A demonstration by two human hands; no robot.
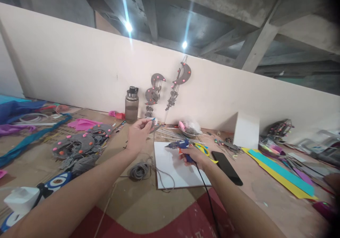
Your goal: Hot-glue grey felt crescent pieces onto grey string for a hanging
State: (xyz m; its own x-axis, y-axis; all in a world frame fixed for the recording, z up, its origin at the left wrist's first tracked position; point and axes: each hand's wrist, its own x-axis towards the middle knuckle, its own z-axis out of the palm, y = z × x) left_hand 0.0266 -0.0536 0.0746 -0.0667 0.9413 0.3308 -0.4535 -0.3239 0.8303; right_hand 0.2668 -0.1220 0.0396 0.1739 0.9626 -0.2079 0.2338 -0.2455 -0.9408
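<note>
My right hand is wrapped around a blue hot glue gun, its nozzle pointing left above a white sheet. A black cord trails from its handle toward me. My left hand is raised to the left of the sheet, thumb and fingers pinched on a small grey piece with a bit of blue at its edge; its exact kind is unclear. Below that hand lies a coil of grey cord, its loose end looping onto the sheet. Yellow-handled scissors lie just beyond my right hand.
A black phone lies right of the sheet. A water bottle stands by the wall, near hanging grey crescent ornaments. Left are felt ornaments with pompoms and a power strip; right are yellow and turquoise sheets.
</note>
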